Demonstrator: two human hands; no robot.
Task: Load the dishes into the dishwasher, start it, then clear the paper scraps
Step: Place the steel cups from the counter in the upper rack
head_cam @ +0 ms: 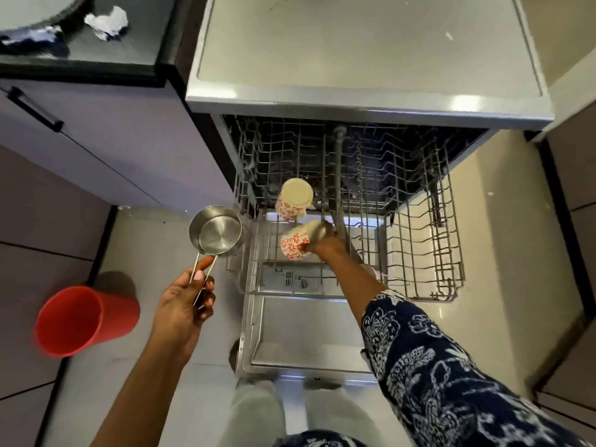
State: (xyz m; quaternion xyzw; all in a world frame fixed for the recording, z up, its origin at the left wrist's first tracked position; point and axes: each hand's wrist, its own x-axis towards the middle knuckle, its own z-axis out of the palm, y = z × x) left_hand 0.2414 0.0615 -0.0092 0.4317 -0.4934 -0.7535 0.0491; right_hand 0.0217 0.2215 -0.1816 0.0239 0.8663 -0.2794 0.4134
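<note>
The dishwasher (367,101) stands open with its wire rack (425,246) pulled out over the lowered door (309,333). One white mug with red flowers (294,198) sits upside down in the rack's left part. My right hand (325,245) grips a second flowered mug (298,241), tilted on its side, just in front of the first, low in the rack. To the left of the rack, my left hand (185,301) holds a small steel saucepan (215,230) by its wire handle. Crumpled paper scraps (108,22) lie on the dark counter at top left.
A red plastic cup (82,319) stands on the floor at the left. A cabinet with a black handle (34,108) flanks the dishwasher's left side. A round dark-rimmed object (38,14) sits on the counter beside the paper. My legs (258,411) are at the door's front edge.
</note>
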